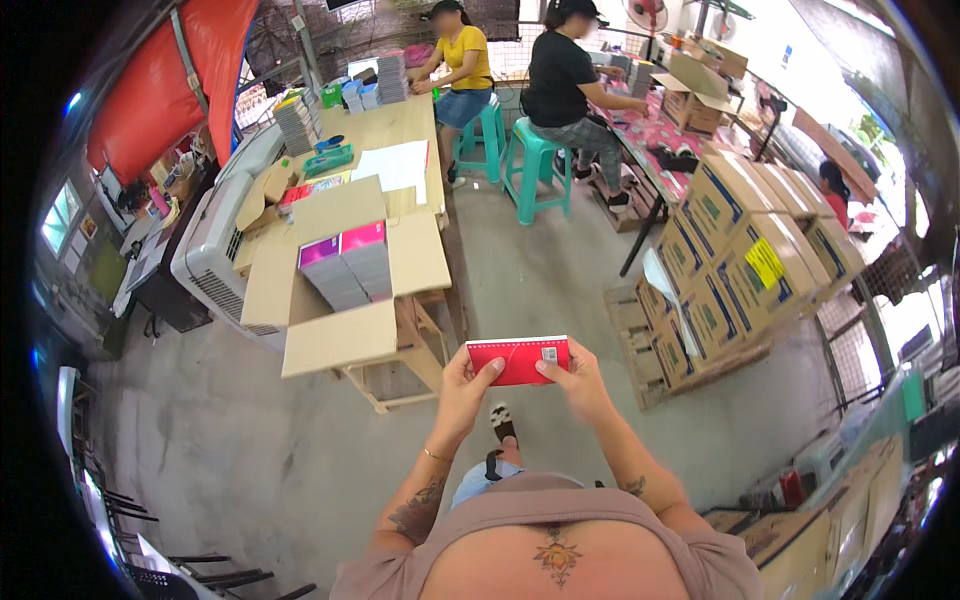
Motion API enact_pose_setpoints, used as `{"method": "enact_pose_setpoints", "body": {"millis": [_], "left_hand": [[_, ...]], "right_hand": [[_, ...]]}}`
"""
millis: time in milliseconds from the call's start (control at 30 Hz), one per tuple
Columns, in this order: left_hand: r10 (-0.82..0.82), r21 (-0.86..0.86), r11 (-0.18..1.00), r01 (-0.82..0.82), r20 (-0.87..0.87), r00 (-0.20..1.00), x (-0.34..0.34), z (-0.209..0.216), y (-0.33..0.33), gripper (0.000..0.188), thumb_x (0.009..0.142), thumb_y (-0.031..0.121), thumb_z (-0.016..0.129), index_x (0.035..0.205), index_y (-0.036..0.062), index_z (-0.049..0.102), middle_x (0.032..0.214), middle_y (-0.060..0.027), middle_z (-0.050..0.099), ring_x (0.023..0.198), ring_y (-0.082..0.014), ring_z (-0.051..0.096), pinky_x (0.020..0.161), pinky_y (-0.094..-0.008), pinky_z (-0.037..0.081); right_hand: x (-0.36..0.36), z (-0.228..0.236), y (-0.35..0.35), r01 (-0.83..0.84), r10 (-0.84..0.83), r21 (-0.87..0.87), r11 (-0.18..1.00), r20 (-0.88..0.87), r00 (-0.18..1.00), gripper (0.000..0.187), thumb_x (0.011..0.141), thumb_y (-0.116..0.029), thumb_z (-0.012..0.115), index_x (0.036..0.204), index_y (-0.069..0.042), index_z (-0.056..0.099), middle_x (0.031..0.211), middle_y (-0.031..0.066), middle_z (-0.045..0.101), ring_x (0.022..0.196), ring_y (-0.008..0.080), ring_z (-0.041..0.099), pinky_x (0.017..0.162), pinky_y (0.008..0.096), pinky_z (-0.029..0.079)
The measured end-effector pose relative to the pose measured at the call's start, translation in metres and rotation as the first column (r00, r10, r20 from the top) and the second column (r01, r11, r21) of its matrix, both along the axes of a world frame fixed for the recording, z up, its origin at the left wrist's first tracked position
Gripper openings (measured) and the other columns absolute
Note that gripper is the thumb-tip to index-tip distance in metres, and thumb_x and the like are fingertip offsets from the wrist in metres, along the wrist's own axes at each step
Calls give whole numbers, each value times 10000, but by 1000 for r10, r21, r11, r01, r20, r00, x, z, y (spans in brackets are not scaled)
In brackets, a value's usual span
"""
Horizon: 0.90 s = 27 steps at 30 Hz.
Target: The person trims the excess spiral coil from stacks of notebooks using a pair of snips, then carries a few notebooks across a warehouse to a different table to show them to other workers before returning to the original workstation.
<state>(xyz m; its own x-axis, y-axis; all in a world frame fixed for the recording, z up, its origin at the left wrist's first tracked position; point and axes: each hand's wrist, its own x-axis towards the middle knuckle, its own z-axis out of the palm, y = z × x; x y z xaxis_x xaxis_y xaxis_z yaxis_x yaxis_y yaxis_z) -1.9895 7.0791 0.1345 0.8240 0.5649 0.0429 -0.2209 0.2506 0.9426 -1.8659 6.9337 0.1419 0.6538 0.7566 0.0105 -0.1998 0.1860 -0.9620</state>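
A small red notebook [517, 363] with a row of dots like binding holes along its far edge and a barcode near its right end is held out in front of my body. My left hand [466, 378] grips its left end, thumb lying on the cover. At the right end, my right hand [577, 376] holds it the same way, thumb on top. The fingers beneath the notebook are hidden. Ahead to the left stands an open cardboard box [345, 335], its flaps spread, with stacks of purple and pink covered notebooks [345, 268] inside.
Beyond the box runs a wooden table [415, 207] with papers and stacked booklets. Two people sit on green stools [537, 170] at the back. At right, closed cartons [735, 265] are piled on a wooden pallet [645, 350]. A stool-like wooden stand [400, 360] supports the box.
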Motion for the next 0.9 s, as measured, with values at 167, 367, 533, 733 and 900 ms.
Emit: {"method": "enact_pose_setpoints", "body": {"millis": [167,367,533,733,900], "left_hand": [[-16,-47,999,17,41,999,144,-18,84,192,918,61,638,1101,15,603,1041,-45,675,946,-101,624,878,-281,497],[-16,-252,967,25,41,999,307,1,171,225,921,62,627,1134,6,582,1023,-61,671,903,-123,636,833,-278,520],[244,-2,970,-244,31,969,411,-2,245,200,913,53,624,1105,12,586,978,-42,665,869,-100,621,787,-259,513],[416,256,879,-402,0,910,505,-24,360,190,859,23,694,1048,-3,683,925,-16,675,831,-66,587,746,-214,473],[528,286,832,-476,-141,837,570,-12,422,200,867,30,685,1064,0,665,931,-38,673,884,-95,612,815,-241,491]], "right_hand": [[126,-5,84,94,-94,4,996,-53,994,228,881,-24,639,1106,-26,598,982,42,662,874,131,638,737,306,560],[277,-2,181,199,-167,136,971,-217,962,292,899,-72,655,1167,-38,543,1040,40,642,902,125,631,763,295,545],[398,7,277,54,-54,-26,998,21,998,240,897,-79,670,1106,-49,556,994,40,648,899,99,610,785,263,514],[561,-30,405,-227,228,-61,972,472,851,122,882,-61,685,961,-42,594,923,8,662,879,83,595,767,255,488],[649,-48,502,-460,469,-116,880,356,808,232,896,-71,672,1122,-38,635,943,12,666,874,74,589,776,257,488]]}}
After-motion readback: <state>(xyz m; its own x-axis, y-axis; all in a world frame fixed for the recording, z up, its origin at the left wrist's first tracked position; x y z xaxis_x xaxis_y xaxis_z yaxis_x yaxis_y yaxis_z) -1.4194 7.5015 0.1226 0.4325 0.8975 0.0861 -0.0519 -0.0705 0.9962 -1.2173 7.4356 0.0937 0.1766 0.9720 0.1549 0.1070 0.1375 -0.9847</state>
